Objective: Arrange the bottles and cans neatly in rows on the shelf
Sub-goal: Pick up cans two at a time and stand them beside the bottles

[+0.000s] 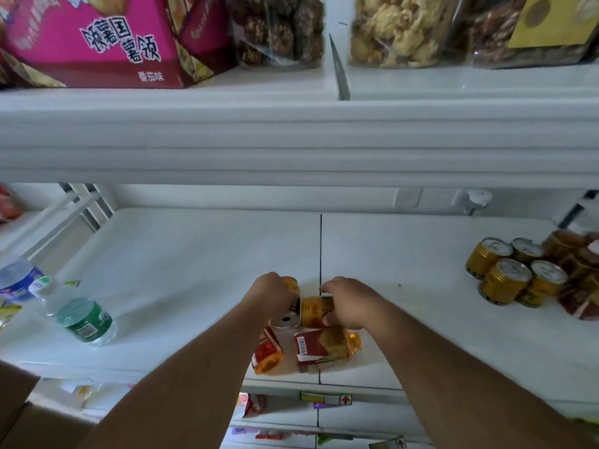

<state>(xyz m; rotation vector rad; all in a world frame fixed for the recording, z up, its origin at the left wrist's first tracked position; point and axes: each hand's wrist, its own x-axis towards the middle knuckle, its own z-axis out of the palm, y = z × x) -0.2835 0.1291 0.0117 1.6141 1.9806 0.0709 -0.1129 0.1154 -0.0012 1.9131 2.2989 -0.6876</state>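
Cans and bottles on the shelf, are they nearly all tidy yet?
Partly. Four gold cans stand grouped at right. Left hand and right hand each grip a can now. Two tea bottles in front and water bottles at left still lie tipped.

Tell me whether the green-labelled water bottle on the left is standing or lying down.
Lying down. The green-labelled water bottle lies on its side on the shelf, its white cap pointing up-left.
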